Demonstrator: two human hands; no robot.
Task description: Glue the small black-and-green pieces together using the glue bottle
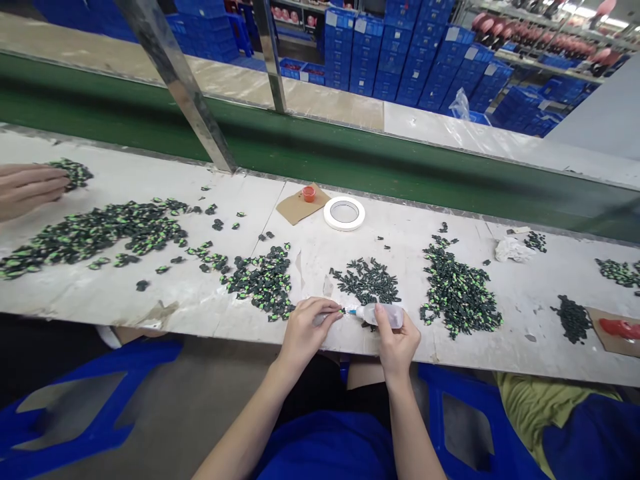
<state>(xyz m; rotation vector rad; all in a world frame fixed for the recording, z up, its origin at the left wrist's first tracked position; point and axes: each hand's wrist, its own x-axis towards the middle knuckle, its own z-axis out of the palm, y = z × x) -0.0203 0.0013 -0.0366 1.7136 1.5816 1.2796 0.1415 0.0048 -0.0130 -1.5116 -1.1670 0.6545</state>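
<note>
Between the fingertips of my left hand [311,325] is pinched a small black-and-green piece [343,311]. My right hand [400,341] grips a translucent squeeze bottle [383,316], held nearly level. Its blue nozzle tip points left and is at or very close to the small piece; whether they touch I cannot tell. Just beyond the bottle lies a pile of small black rod-like pieces [367,279]. To the left of my left hand is a heap of black-and-green pieces [265,281], and another such heap [460,290] lies to the right of my right hand.
A roll of white tape [345,213] and a small red pot [309,194] on brown cardboard [293,210] sit at the back. Another person's hand [30,190] is at far left. Metal posts [187,93] rise behind the table. Blue stools [107,380] stand below.
</note>
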